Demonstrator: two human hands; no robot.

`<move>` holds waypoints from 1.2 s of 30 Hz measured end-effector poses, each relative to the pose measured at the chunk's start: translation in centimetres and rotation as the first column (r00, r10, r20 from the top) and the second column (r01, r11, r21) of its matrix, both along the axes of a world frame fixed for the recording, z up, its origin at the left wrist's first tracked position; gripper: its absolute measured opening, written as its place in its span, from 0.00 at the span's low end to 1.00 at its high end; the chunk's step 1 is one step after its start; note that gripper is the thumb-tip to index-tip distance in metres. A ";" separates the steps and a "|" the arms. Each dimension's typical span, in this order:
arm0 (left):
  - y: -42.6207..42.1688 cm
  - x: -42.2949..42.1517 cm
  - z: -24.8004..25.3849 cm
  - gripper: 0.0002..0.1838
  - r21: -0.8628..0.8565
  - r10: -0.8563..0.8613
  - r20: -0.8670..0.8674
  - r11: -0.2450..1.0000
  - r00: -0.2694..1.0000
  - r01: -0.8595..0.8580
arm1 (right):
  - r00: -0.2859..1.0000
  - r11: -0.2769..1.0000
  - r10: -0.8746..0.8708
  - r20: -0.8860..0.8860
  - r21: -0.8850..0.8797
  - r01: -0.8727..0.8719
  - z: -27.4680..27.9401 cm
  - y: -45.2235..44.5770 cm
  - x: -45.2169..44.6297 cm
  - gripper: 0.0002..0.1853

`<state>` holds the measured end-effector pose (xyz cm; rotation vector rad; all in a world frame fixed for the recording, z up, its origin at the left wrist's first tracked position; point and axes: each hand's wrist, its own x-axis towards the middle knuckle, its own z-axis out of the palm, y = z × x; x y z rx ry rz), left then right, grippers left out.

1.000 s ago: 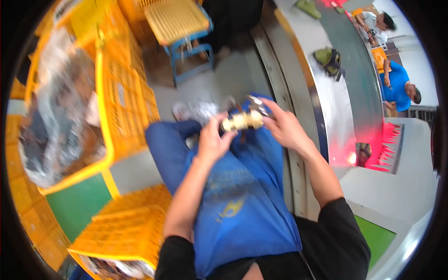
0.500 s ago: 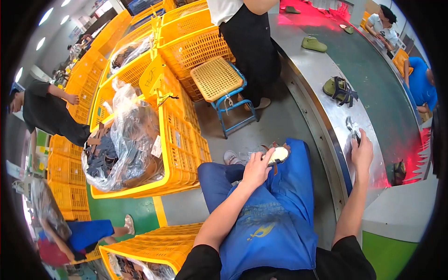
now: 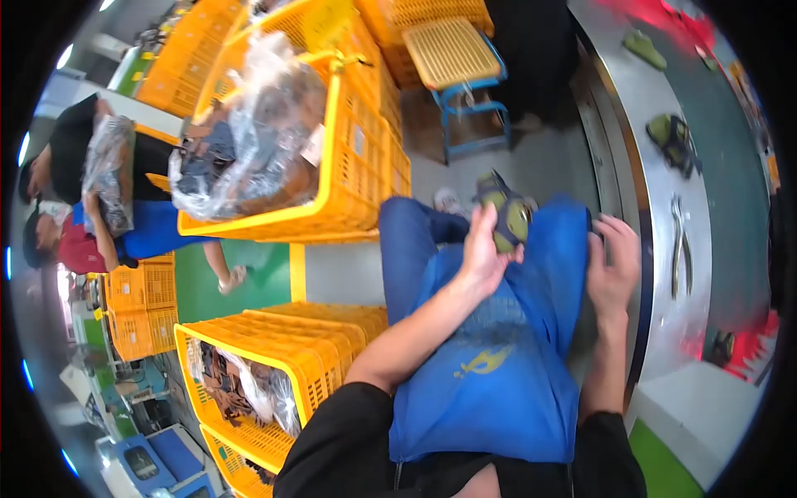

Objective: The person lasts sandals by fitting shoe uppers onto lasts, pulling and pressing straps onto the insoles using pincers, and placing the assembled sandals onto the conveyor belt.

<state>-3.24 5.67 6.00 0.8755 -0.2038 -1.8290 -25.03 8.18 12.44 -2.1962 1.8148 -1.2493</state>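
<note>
My left hand is wrapped around a green shoe last with dark sandal straps over it, held above my lap. The straps and green top face up. My right hand hovers beside my right knee near the metal ledge, fingers apart, with nothing visible in it. A pair of pliers lies on the ledge to the right of that hand. Farther up the ledge rests another strapped green last, and beyond it a plain green last.
On my left stand yellow crates with plastic bags of dark and brown strap pieces. A stool with blue legs is ahead, near a standing person. A green conveyor belt runs beyond the ledge. Two people are at far left.
My right hand has let go of the pliers and moved left off the ledge. In my left hand, the last has turned from its pale underside to its green top. My view has shifted.
</note>
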 end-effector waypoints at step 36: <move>1.3 -0.1 4.1 0.24 -0.056 0.032 -0.041 0.998 0.999 -0.034 | 0.748 0.966 0.069 0.660 0.143 -0.216 -0.5 0.6 4.5 0.13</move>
